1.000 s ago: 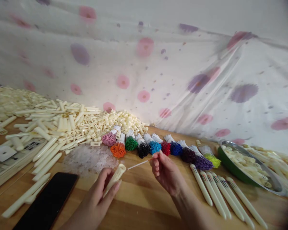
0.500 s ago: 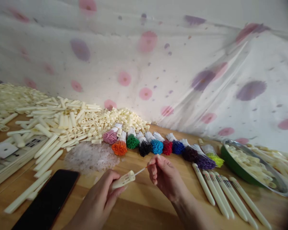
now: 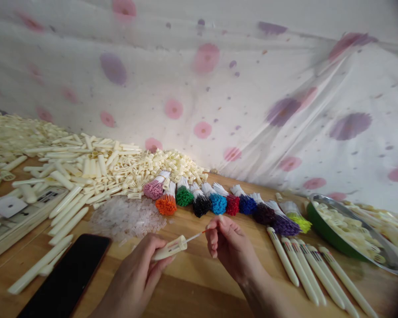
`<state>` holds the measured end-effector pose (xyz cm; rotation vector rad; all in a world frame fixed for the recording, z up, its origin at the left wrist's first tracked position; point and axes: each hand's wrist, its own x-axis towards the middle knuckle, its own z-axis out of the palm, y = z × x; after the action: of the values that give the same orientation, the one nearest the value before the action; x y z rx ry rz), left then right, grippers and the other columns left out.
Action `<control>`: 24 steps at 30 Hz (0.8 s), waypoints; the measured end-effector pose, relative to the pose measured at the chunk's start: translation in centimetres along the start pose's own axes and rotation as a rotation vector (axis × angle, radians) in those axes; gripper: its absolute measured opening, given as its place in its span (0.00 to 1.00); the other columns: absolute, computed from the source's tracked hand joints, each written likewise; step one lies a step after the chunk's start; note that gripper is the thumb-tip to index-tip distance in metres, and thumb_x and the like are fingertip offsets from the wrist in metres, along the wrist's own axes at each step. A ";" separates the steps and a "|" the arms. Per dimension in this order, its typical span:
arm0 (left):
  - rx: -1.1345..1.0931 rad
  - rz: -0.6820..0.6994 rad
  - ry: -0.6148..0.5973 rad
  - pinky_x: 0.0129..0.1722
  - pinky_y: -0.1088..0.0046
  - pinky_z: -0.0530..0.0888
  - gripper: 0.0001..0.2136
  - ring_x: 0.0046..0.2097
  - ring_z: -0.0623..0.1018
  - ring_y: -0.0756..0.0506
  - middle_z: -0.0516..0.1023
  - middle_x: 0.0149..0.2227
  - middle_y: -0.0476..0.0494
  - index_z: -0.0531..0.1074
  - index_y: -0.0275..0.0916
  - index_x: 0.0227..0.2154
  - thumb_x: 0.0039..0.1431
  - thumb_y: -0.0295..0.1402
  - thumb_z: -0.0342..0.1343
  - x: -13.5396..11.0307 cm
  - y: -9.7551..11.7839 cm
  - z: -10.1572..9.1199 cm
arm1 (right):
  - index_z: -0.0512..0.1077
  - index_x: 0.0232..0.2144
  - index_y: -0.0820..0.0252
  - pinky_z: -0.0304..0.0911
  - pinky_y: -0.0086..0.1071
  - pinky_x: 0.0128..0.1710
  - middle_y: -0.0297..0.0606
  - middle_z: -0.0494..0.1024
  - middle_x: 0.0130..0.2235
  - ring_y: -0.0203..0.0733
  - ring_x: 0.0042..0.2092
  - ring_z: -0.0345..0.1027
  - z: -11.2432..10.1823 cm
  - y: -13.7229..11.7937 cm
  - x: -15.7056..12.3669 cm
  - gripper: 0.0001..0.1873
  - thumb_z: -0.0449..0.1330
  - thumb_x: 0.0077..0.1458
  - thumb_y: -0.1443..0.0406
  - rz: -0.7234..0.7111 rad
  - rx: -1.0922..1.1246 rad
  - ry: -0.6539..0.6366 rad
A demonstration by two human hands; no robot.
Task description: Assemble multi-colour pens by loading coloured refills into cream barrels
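Ten bundles [image 3: 232, 206], apparently refills, beyond right hand [image 3: 234, 251]

Cream pen barrel [image 3: 170, 248], white refill [image 3: 194, 237] with orange end, white refill bundles [image 3: 218, 202] tipped pink, orange, green, black, blue, red, purple and yellow-green, white sheet [image 3: 172, 57] patterned with pink and purple flowers, brown wood-grained surface [image 3: 189, 276], black phone [image 3: 66, 276]

The table [image 3: 192, 287] is bare wood. On its far left lies a heap [image 3: 119, 170] of cream parts, with loose tubes [image 3: 68, 226] nearer, beside a low box [image 3: 20, 242]. A phone [image 3: 68, 276] lies near left; clear bits [image 3: 126, 219] lie beyond. Coloured bundles [image 3: 232, 205] line the middle. At right are pens [image 3: 323, 276], a green bowl [image 3: 322, 235] farther back, and pale pieces [image 3: 384, 221] past it.
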<state>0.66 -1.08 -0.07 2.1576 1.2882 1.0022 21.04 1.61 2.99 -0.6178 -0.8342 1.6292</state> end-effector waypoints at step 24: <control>0.008 0.008 0.034 0.32 0.77 0.73 0.04 0.33 0.79 0.48 0.76 0.32 0.53 0.63 0.46 0.36 0.60 0.29 0.48 0.2 0.1 0.0 | 0.76 0.24 0.63 0.61 0.21 0.17 0.33 0.72 0.17 0.29 0.18 0.62 0.7 1.3 -0.4 0.13 0.66 0.47 0.57 0.027 -0.025 0.012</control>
<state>0.76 -0.96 0.07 2.1625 1.3023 1.0427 19.85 0.98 2.39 -0.6583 -0.8414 1.6403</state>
